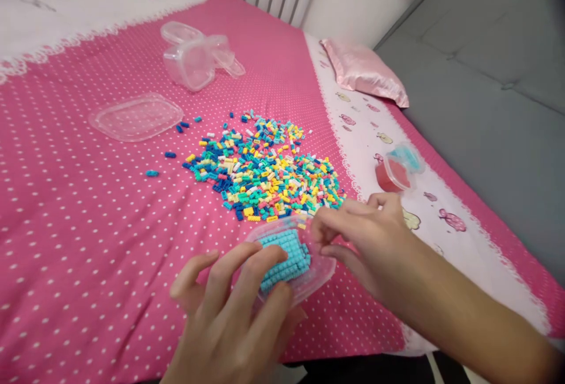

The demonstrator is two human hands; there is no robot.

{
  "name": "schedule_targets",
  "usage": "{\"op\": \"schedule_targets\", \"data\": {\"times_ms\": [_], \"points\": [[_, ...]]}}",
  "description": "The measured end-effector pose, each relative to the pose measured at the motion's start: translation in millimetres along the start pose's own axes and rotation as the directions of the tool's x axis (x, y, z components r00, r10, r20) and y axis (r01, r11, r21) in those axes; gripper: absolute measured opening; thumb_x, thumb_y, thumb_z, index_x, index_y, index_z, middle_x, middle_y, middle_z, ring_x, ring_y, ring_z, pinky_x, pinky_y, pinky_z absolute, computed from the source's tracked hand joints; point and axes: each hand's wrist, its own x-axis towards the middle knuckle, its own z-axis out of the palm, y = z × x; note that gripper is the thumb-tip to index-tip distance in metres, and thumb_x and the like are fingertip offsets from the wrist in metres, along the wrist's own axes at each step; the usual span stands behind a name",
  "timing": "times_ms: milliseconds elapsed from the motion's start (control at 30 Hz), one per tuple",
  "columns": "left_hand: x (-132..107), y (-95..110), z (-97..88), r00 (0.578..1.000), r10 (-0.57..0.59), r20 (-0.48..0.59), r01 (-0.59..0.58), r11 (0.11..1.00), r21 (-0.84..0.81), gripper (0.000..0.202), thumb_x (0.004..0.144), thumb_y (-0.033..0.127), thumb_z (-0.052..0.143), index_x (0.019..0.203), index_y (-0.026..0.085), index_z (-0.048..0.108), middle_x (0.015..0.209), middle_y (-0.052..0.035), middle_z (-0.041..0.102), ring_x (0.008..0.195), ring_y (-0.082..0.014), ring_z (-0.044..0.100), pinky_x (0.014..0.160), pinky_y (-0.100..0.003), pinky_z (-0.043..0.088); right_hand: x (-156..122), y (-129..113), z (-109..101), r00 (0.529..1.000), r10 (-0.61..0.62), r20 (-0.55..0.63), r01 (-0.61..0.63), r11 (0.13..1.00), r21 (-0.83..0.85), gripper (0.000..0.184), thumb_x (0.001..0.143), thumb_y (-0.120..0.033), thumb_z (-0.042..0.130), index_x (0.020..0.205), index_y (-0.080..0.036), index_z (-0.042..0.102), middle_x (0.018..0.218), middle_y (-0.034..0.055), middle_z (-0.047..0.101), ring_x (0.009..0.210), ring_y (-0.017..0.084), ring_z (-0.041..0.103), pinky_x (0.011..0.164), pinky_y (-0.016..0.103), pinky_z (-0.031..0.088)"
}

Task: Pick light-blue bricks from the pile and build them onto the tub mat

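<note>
A block of light blue toy bricks lies on a clear plastic lid or shallow tray near me. My left hand curls over the block's left and near side, fingertips on it. On the other side, my right hand is pinched closed just above the tray's right edge; whatever its fingertips hold is hidden. One small yellow brick sits at the tray's far rim. Directly beyond spreads a pile of loose toy bricks in blue, teal, yellow, white and coral.
A clear lid lies left of the pile, with open clear containers behind. To the right stand small tubs with red bricks and light blue bricks. A pink pillow rests by the grey padded panel. Everything lies on a dotted pink bedspread.
</note>
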Motion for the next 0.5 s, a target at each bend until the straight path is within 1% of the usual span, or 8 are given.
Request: {"op": "schedule_targets", "data": {"times_ms": [100, 200, 267, 333, 400, 433, 467, 500], "points": [[6.0, -4.1, -5.4, 1.000, -0.001, 0.029, 0.001, 1.000, -0.004, 0.010, 0.103, 0.036, 0.062, 0.102, 0.028, 0.069, 0.124, -0.0045, 0.071, 0.121, -0.0270, 0.055, 0.110, -0.047, 0.029, -12.2, 13.6, -15.0, 0.984, 0.109, -0.141, -0.079, 0.975, 0.206, 0.018, 0.092, -0.009, 0.063, 0.091, -0.027, 0.063, 0.086, -0.0070, 0.072, 0.081, 0.016, 0.064, 0.089, 0.040, 0.027], [18.7, -9.7, -11.6, 0.991, 0.093, 0.100, -0.096, 0.995, 0.031, 0.020, 0.105, 0.042, 0.057, 0.117, 0.030, 0.069, 0.131, -0.0060, 0.069, 0.123, -0.0279, 0.054, 0.109, -0.045, 0.029, -32.7, 33.8, -6.8, 0.927, 0.250, -0.278, -0.159, 0.937, 0.313, 0.007, 0.098, -0.022, 0.062, 0.099, -0.029, 0.064, 0.098, -0.0034, 0.073, 0.092, 0.019, 0.067, 0.091, 0.039, 0.038], [27.7, -12.6, -13.3, 0.975, 0.159, 0.158, -0.172, 0.983, 0.068, 0.022, 0.106, 0.038, 0.054, 0.120, 0.028, 0.068, 0.136, -0.0069, 0.067, 0.127, -0.0292, 0.053, 0.109, -0.046, 0.028, -47.3, 48.1, 18.4, 0.848, 0.349, -0.399, -0.210, 0.912, 0.351, 0.006, 0.098, -0.030, 0.064, 0.104, -0.029, 0.065, 0.103, -0.0006, 0.072, 0.097, 0.021, 0.065, 0.089, 0.039, 0.044], [33.9, -14.9, -12.0, 0.956, 0.191, 0.222, -0.216, 0.972, 0.091, 0.022, 0.105, 0.036, 0.054, 0.120, 0.027, 0.067, 0.142, -0.0077, 0.065, 0.132, -0.0312, 0.051, 0.112, -0.049, 0.026, -59.0, 60.0, 54.6, 0.718, 0.417, -0.557, -0.251, 0.902, 0.351, 0.011, 0.100, -0.033, 0.060, 0.108, -0.029, 0.065, 0.108, 0.0031, 0.069, 0.105, 0.024, 0.063, 0.093, 0.041, 0.047], [35.8, -17.6, -9.1, 0.935, 0.207, 0.289, -0.242, 0.966, 0.092, 0.028, 0.102, 0.037, 0.061, 0.127, 0.027, 0.064, 0.150, -0.0089, 0.059, 0.138, -0.0342, 0.049, 0.115, -0.053, 0.028, -65.3, 67.7, 91.8, 0.590, 0.483, -0.646, -0.313, 0.875, 0.369, 0.017, 0.101, -0.033, 0.055, 0.111, -0.024, 0.065, 0.115, 0.0104, 0.062, 0.115, 0.029, 0.057, 0.101, 0.050, 0.045], [35.4, -19.5, -7.7, 0.925, 0.202, 0.321, -0.241, 0.966, 0.089, 0.038, 0.099, 0.038, 0.066, 0.135, 0.027, 0.059, 0.154, -0.0102, 0.055, 0.141, -0.0359, 0.048, 0.115, -0.056, 0.032, -66.2, 70.0, 107.6, 0.534, 0.506, -0.678, -0.338, 0.862, 0.378, 0.020, 0.102, -0.034, 0.053, 0.113, -0.022, 0.065, 0.119, 0.0136, 0.059, 0.118, 0.032, 0.054, 0.103, 0.054, 0.044], [34.4, -21.8, -6.5, 0.926, 0.180, 0.331, -0.220, 0.972, 0.087, 0.051, 0.097, 0.039, 0.069, 0.144, 0.028, 0.053, 0.157, -0.0122, 0.051, 0.142, -0.0375, 0.047, 0.113, -0.057, 0.037, -65.6, 71.4, 120.4, 0.498, 0.517, -0.696, -0.351, 0.854, 0.384, 0.023, 0.103, -0.034, 0.051, 0.116, -0.020, 0.064, 0.122, 0.0156, 0.057, 0.120, 0.033, 0.053, 0.104, 0.056, 0.043], [33.1, -24.4, -5.7, 0.928, 0.145, 0.342, -0.184, 0.979, 0.084, 0.062, 0.096, 0.041, 0.071, 0.151, 0.028, 0.046, 0.159, -0.0140, 0.047, 0.143, -0.0384, 0.047, 0.111, -0.057, 0.043, -63.7, 72.2, 129.8, 0.481, 0.521, -0.705, -0.358, 0.851, 0.384, 0.027, 0.103, -0.034, 0.050, 0.122, -0.019, 0.063, 0.127, 0.0168, 0.056, 0.123, 0.034, 0.051, 0.106, 0.058, 0.043]]}}
